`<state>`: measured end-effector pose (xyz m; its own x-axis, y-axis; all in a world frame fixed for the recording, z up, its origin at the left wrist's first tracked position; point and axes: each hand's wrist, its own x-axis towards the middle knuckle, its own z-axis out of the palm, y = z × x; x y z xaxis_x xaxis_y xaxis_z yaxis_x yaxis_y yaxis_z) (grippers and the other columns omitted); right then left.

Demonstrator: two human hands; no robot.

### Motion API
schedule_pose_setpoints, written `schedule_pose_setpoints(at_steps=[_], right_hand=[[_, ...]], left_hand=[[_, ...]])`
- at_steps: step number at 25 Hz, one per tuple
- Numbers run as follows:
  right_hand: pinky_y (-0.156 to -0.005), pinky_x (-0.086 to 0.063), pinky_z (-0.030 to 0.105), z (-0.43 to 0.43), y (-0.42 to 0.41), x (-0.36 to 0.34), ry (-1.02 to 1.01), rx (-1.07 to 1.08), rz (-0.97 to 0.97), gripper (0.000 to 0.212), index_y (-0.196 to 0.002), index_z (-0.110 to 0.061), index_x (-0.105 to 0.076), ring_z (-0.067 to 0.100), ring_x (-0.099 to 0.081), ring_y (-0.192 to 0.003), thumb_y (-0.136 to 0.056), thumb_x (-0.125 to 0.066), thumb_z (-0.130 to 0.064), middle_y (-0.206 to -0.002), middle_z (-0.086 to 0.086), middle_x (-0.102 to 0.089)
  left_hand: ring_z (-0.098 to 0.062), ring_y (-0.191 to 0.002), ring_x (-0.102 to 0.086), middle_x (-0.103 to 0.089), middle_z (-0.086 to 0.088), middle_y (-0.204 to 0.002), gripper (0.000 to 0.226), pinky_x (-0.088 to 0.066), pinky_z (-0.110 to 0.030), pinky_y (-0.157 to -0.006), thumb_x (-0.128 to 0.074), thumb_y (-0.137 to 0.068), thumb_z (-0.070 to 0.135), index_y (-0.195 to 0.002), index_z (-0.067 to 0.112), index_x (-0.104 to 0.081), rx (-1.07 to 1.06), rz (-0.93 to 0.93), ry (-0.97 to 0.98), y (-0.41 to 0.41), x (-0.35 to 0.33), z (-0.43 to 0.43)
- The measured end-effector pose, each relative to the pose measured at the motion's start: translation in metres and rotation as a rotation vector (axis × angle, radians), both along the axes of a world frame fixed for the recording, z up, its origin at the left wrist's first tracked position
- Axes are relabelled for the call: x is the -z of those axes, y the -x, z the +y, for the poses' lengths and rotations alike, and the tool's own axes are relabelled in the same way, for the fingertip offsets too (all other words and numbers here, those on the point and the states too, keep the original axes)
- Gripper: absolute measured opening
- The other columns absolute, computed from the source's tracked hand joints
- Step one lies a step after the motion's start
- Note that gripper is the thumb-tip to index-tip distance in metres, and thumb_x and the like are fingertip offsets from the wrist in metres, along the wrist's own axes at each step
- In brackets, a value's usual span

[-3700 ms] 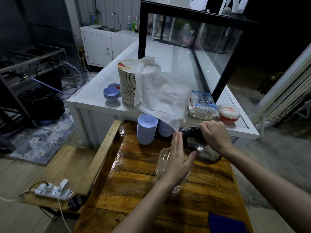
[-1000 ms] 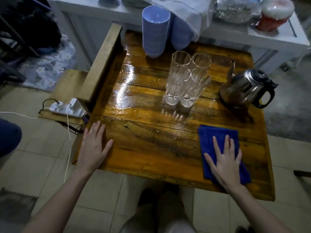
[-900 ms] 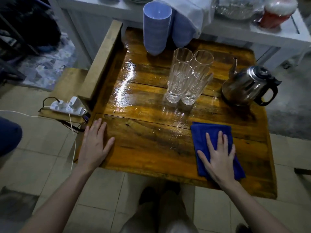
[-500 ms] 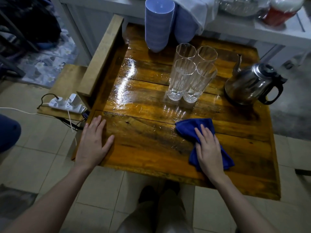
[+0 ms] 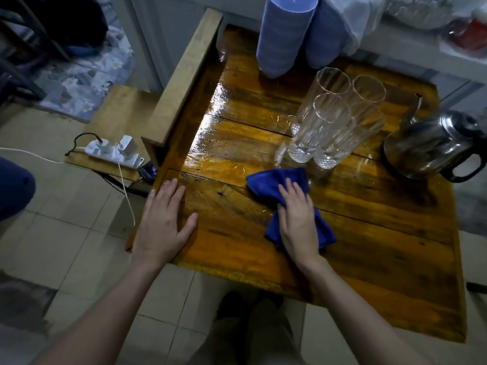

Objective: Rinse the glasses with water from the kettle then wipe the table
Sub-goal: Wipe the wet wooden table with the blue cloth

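Several clear ribbed glasses (image 5: 326, 119) stand upright in a tight group at the middle back of the wet wooden table (image 5: 369, 233). A steel kettle (image 5: 432, 146) with a black handle sits to their right. My right hand (image 5: 297, 219) presses flat on a bunched blue cloth (image 5: 274, 180) just in front of the glasses, fingers gathering the fabric. My left hand (image 5: 166, 219) lies flat, fingers apart, on the table's near left corner, holding nothing.
Two stacks of blue bowls (image 5: 284, 38) stand at the table's back edge under a white cloth (image 5: 353, 19). A wooden plank (image 5: 184, 77) runs along the left edge. A white power strip (image 5: 116, 152) with cables lies on a low shelf to the left.
My right hand has pushed the blue cloth leftward and forward across the table, bunching it up near the glasses. My left hand stays on the left corner.
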<state>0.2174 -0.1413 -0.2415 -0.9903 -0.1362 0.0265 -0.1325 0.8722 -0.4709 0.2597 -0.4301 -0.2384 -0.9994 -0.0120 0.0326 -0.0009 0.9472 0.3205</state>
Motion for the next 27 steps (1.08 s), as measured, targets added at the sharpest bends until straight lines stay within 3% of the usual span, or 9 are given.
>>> schedule_pose_setpoints(at_steps=[4, 8, 16, 22, 27], right_hand=[[-0.122, -0.014, 0.044, -0.061, -0.001, -0.002, -0.07, -0.092, -0.009, 0.05, -0.149, -0.02, -0.035, 0.015, -0.016, -0.149, -0.102, -0.03, -0.038, -0.16, 0.002, -0.027], [-0.121, -0.001, 0.049, -0.078, -0.02, -0.003, -0.26, -0.214, -0.039, 0.066, -0.154, -0.033, -0.012, 0.021, 0.006, -0.151, -0.096, -0.017, -0.064, -0.164, 0.007, -0.002], [-0.118, -0.009, 0.053, -0.018, -0.067, -0.006, -0.366, -0.351, -0.066, 0.064, -0.154, -0.035, -0.01, 0.021, -0.001, -0.151, -0.097, -0.019, -0.062, -0.164, 0.004, -0.003], [-0.118, -0.013, 0.057, 0.103, -0.057, -0.014, -0.412, -0.073, -0.14, 0.072, -0.154, -0.03, -0.016, 0.02, -0.002, -0.151, -0.093, -0.017, -0.066, -0.165, 0.003, -0.002], [-0.119, -0.007, 0.058, 0.091, -0.046, -0.009, -0.396, -0.003, -0.141, 0.077, -0.155, -0.028, -0.012, 0.021, 0.004, -0.151, -0.091, -0.014, -0.07, -0.165, 0.005, 0.001]], left_hand=[[-0.017, -0.148, -0.018, -0.026, -0.004, -0.158, 0.069, -0.012, -0.043, -0.121, -0.038, -0.094, 0.056, -0.149, 0.014, -0.033, -0.009, -0.014, -0.002, 0.001, 0.001, -0.002], [-0.018, -0.147, -0.021, -0.029, -0.005, -0.157, 0.068, -0.015, -0.044, -0.121, -0.039, -0.093, 0.054, -0.148, 0.013, -0.036, -0.015, -0.006, -0.005, 0.001, 0.0, -0.002], [-0.018, -0.147, -0.02, -0.027, -0.004, -0.158, 0.066, -0.013, -0.042, -0.121, -0.039, -0.094, 0.054, -0.148, 0.016, -0.033, -0.02, -0.027, -0.01, 0.001, -0.001, -0.002], [-0.019, -0.148, -0.019, -0.026, -0.006, -0.158, 0.067, -0.009, -0.04, -0.121, -0.038, -0.094, 0.053, -0.148, 0.014, -0.032, -0.013, -0.033, 0.007, 0.001, -0.001, -0.001], [-0.02, -0.147, -0.019, -0.027, -0.008, -0.158, 0.06, -0.007, -0.04, -0.121, -0.037, -0.096, 0.046, -0.147, 0.014, -0.035, -0.071, 0.001, -0.028, 0.001, 0.001, -0.001]])
